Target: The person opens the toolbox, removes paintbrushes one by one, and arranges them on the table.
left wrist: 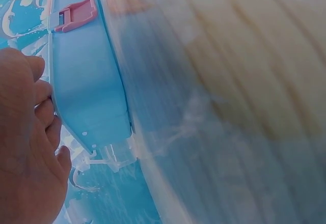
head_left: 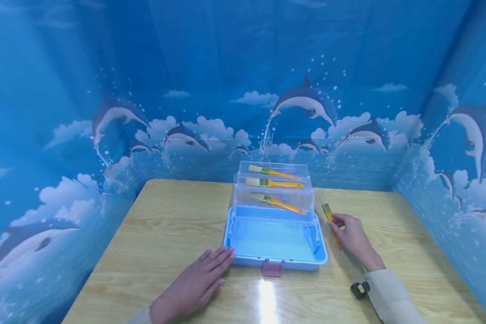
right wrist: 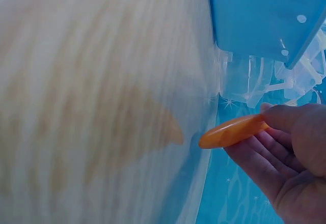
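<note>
The right hand (head_left: 352,236) pinches the orange handle of a brush (head_left: 326,209) between thumb and fingers, to the right of the blue box (head_left: 247,261). The bristles point to the far side; the handle end is clear of the bench (head_left: 166,225). The left hand (head_left: 196,285) has its fingers extended, fingertips touching the box at its near left corner. A pink latch (head_left: 272,269) is fitted at the box's near side. Clear stepped trays (head_left: 243,198) rise at its far side and carry three brushes (head_left: 287,184), bristles to the left.
</note>
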A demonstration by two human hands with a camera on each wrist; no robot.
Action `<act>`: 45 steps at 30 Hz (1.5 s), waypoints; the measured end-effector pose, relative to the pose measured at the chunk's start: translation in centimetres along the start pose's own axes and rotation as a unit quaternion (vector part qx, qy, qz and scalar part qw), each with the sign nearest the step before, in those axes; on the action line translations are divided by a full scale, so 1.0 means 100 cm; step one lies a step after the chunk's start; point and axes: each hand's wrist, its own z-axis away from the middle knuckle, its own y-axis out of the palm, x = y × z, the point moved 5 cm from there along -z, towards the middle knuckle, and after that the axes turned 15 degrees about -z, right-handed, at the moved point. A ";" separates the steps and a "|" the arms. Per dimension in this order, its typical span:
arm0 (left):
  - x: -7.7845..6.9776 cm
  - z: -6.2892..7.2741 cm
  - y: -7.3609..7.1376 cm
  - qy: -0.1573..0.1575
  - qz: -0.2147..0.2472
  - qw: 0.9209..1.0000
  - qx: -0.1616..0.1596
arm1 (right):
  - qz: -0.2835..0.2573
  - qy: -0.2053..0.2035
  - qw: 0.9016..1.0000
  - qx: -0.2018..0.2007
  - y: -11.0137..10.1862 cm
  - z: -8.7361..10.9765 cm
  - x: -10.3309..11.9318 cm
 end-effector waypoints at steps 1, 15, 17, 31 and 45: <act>0.000 0.000 0.000 0.000 0.000 1.000 0.002 | -0.002 0.003 1.000 0.004 0.000 0.000 0.000; 0.000 -0.001 -0.001 -0.001 0.001 1.000 0.009 | 0.014 0.066 0.996 0.055 0.002 -0.011 -0.010; 0.000 -0.001 -0.002 -0.001 0.004 1.000 0.008 | 0.016 0.075 0.995 0.061 0.002 -0.013 -0.011; 0.001 -0.001 -0.002 -0.008 0.024 0.999 0.027 | 0.030 0.154 0.983 0.099 0.002 -0.022 -0.016; 0.003 -0.002 0.000 -0.005 0.026 0.999 0.025 | 0.048 0.144 0.983 0.106 0.001 -0.023 -0.008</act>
